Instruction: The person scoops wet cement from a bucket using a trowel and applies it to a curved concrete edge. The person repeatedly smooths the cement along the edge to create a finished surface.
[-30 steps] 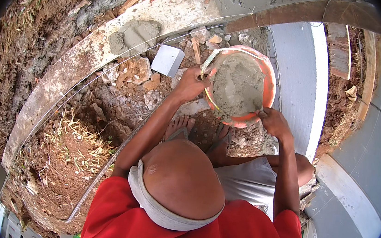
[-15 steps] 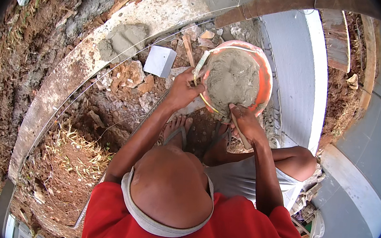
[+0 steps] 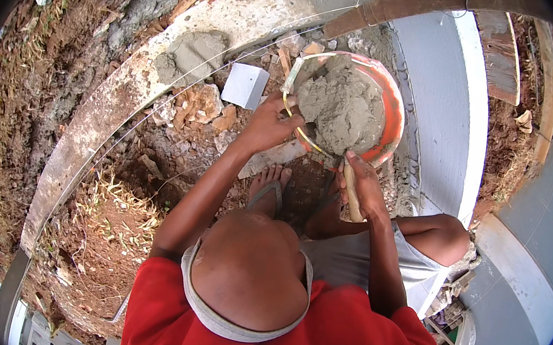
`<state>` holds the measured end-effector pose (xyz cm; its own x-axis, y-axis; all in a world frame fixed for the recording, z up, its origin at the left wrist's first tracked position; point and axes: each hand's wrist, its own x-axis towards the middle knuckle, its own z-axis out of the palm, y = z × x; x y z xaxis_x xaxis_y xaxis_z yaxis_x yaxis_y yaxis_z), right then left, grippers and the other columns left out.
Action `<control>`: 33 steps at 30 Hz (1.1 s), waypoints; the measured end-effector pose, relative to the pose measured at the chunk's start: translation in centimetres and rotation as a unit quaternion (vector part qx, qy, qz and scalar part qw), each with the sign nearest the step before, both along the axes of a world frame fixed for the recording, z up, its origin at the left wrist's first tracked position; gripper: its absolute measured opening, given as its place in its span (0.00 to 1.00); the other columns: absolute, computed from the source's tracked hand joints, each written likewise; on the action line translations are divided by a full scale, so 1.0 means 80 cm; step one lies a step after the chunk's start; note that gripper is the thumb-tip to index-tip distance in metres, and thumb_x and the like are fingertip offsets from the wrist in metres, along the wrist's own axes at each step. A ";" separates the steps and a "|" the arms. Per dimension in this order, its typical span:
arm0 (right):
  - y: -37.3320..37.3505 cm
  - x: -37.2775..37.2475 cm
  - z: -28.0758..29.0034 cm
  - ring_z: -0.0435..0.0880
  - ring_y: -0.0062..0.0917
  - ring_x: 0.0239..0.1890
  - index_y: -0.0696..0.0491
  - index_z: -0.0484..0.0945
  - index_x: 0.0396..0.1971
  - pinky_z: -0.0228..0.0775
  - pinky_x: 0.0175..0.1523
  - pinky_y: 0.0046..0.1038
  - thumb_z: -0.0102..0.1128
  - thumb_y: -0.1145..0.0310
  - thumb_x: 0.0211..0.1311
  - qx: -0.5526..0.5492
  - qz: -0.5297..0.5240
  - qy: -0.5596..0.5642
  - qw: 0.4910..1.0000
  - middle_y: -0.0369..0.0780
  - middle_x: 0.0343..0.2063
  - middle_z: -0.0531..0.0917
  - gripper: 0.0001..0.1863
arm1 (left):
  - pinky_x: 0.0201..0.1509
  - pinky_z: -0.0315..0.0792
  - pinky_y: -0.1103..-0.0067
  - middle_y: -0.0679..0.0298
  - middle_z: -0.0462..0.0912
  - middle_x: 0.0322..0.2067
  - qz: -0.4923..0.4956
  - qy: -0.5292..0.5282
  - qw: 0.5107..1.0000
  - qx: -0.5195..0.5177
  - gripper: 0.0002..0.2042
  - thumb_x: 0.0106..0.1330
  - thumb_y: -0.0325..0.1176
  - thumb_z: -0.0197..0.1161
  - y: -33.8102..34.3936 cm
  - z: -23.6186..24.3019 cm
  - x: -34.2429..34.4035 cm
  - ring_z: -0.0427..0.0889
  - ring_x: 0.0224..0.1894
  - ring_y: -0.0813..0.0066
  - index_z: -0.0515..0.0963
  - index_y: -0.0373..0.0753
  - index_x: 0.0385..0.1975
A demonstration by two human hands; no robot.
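An orange bucket (image 3: 392, 127) full of wet grey mortar (image 3: 344, 105) stands in front of my feet. My left hand (image 3: 271, 126) is closed on the near-left edge of the bucket, where its pale yellow handle (image 3: 307, 137) lies along the rim. In my right hand (image 3: 364, 187) I grip the wooden handle of a trowel (image 3: 353, 197) at the bucket's near edge; its blade is hidden at the mortar. The mortar is heaped and rough on top. A pale grey block (image 3: 244, 85) lies just beyond my left hand.
A curved concrete footing (image 3: 93, 119) with a mortar lump (image 3: 198, 55) on it runs along the left, with a string (image 3: 235, 57) stretched over it. Broken stones (image 3: 196, 107) lie beside it. A grey-white wall (image 3: 433, 88) rises close to the bucket's right.
The mortar surface has gone from fairly flat to heaped and lumpy. My right hand has turned the trowel handle more upright in view. My left hand stays at the bucket's edge.
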<state>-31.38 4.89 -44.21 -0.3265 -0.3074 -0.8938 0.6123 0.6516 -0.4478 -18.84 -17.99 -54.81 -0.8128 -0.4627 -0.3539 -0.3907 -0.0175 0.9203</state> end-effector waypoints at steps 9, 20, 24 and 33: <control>-0.044 0.025 0.061 0.76 0.22 0.17 0.54 0.75 0.39 0.69 0.23 0.27 0.49 0.47 0.83 0.031 0.049 0.094 0.994 0.36 0.22 0.76 0.24 | 0.72 0.72 0.65 0.48 0.77 0.67 0.033 -0.016 0.980 0.196 0.43 0.67 0.41 0.77 -0.030 0.015 0.043 0.76 0.68 0.59 0.61 0.42 0.80; -0.209 0.090 0.018 0.78 0.21 0.20 0.57 0.77 0.50 0.70 0.24 0.28 0.60 0.53 0.76 -0.101 0.036 0.050 0.993 0.35 0.25 0.77 0.21 | 0.68 0.77 0.65 0.52 0.82 0.63 0.285 -0.047 0.933 0.214 0.26 0.74 0.35 0.69 -0.057 0.023 0.186 0.83 0.61 0.61 0.76 0.32 0.68; -0.280 0.105 -0.040 0.77 0.23 0.21 0.57 0.76 0.46 0.70 0.26 0.29 0.61 0.59 0.72 -0.244 -0.114 -0.157 0.950 0.36 0.25 0.77 0.16 | 0.68 0.77 0.64 0.48 0.80 0.63 0.378 0.022 0.851 0.363 0.23 0.79 0.37 0.58 -0.049 -0.003 0.181 0.83 0.62 0.59 0.71 0.27 0.66; -0.327 0.094 -0.114 0.72 0.24 0.18 0.52 0.74 0.36 0.70 0.24 0.30 0.54 0.53 0.69 -0.446 -0.170 -0.391 0.787 0.37 0.22 0.74 0.16 | 0.51 0.82 0.72 0.58 0.81 0.44 0.230 0.403 0.652 0.600 0.18 0.78 0.38 0.46 -0.082 -0.142 0.064 0.83 0.44 0.66 0.74 0.37 0.59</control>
